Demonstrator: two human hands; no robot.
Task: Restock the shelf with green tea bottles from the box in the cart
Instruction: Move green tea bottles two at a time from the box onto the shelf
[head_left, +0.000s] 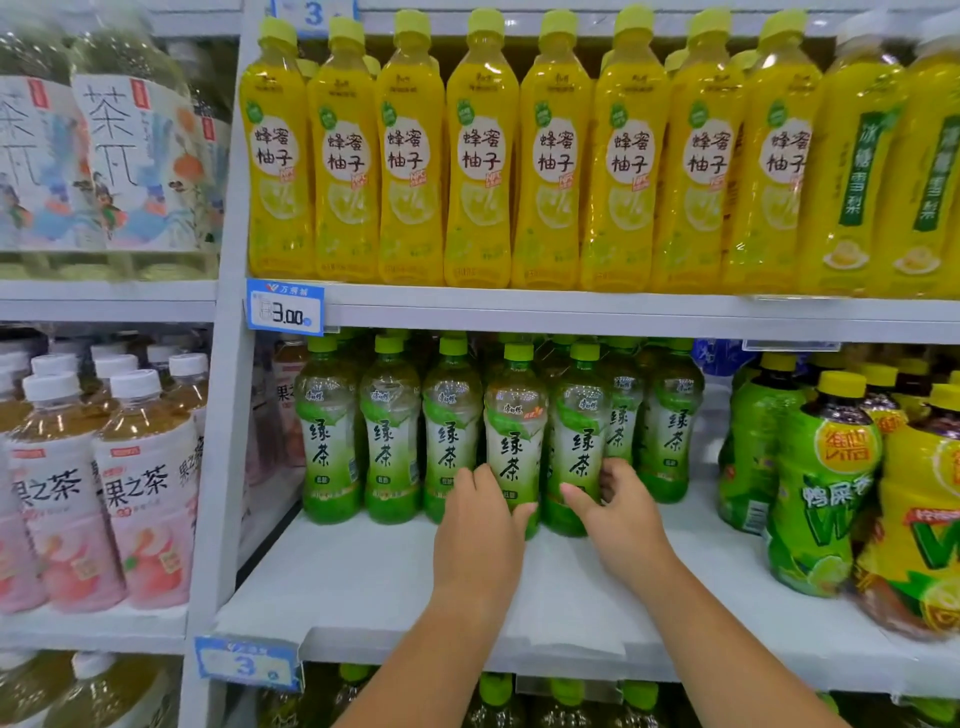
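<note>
Several green tea bottles with green caps stand in rows on the white middle shelf (363, 577). My left hand (480, 514) grips the base of one green tea bottle (514, 426) standing slightly ahead of the row. My right hand (618, 506) grips the base of the green tea bottle (581, 431) right beside it. Both bottles are upright on the shelf. The box and the cart are out of view.
Yellow honey-citrus bottles (478, 156) fill the shelf above. Green and yellow lime drink bottles (821, 483) crowd the right of the middle shelf. Pink-labelled fruit tea bottles (140, 499) stand in the left bay. Price tags (284, 306) hang on the shelf edges.
</note>
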